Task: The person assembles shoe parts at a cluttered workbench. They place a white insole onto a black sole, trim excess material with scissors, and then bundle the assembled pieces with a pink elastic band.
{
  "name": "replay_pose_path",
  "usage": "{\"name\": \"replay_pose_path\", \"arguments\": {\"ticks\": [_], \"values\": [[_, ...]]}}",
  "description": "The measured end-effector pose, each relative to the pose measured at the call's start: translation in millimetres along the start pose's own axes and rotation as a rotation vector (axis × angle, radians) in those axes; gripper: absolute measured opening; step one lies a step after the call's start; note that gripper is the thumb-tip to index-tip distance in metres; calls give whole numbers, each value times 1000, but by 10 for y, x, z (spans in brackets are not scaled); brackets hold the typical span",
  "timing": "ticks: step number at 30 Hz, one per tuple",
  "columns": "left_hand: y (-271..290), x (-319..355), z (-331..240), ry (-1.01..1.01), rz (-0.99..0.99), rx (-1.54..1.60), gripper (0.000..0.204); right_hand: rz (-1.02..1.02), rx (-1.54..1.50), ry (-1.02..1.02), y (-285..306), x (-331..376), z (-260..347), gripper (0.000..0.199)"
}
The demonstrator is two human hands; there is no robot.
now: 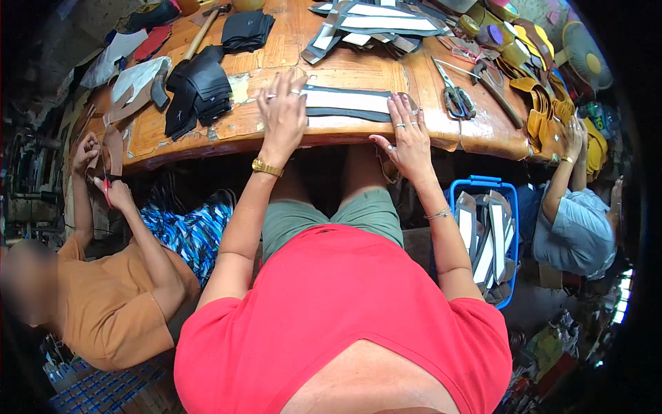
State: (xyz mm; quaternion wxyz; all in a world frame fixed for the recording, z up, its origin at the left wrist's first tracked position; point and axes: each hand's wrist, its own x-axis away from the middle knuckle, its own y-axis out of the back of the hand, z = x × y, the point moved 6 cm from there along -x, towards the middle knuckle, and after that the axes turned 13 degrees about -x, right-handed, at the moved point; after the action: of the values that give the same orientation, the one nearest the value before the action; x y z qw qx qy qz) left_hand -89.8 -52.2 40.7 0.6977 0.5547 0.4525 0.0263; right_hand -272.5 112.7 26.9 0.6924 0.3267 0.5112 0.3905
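Note:
In front of me on the wooden table lies a black leather strip [352,112] with a white backing piece [349,102] along its middle. My left hand [283,114] rests over the strip's left end, fingers apart and pointing away from me. On the right end, my right hand [408,134] presses down with its fingers stretched out and its thumb to the side. Neither hand grips anything. Both ends of the strip are partly hidden under my fingers.
Stacked black leather pieces [200,93], a hammer [202,31] and a pile of similar strips [372,27] lie beyond. Scissors [456,100] sit to the right. A blue basket [514,207] holds more strips. Co-workers sit on both sides; the left one holds red-handled scissors [106,190].

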Motion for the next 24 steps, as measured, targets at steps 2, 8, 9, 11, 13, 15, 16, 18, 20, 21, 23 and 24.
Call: {"name": "replay_pose_path", "arguments": {"ticks": [2, 8, 9, 11, 13, 15, 16, 18, 20, 21, 23, 24], "values": [[-28, -4, -168, -142, 87, 14, 54, -12, 2, 9, -5, -10, 2, 85], [-33, 199, -93, -122, 242, 17, 65, -23, 20, 23, 12, 14, -20, 81], [-24, 205, -45, -99, 254, -14, 66, -27, 12, 23, 13, 9, -27, 79], [-21, 236, -30, -89, 245, -57, 73, -29, -22, 27, 7, 11, -45, 76], [8, 254, -21, -67, 233, -96, 75, -28, -74, 34, 23, 9, -73, 73], [40, 253, -21, -53, 245, -129, 80, -54, -394, -27, 112, -5, -179, 58], [74, 247, -25, -41, 265, -140, 80, -73, -626, -86, 165, -1, -267, 53], [137, 194, -37, -29, 247, -91, 80, -273, -1184, -155, 236, 47, -554, 35], [253, 130, -51, -36, 238, -90, 80, -531, -1311, -320, 304, 165, -882, 24], [307, 80, -85, -46, 235, -84, 80, -624, -1227, -344, 357, 255, -1060, 23], [331, 25, -182, -85, 214, -5, 85, -638, -1351, -363, 439, 234, -1144, 21], [272, 4, -239, -125, 198, 51, 86, -625, -1347, -375, 480, 202, -1132, 18]]}}
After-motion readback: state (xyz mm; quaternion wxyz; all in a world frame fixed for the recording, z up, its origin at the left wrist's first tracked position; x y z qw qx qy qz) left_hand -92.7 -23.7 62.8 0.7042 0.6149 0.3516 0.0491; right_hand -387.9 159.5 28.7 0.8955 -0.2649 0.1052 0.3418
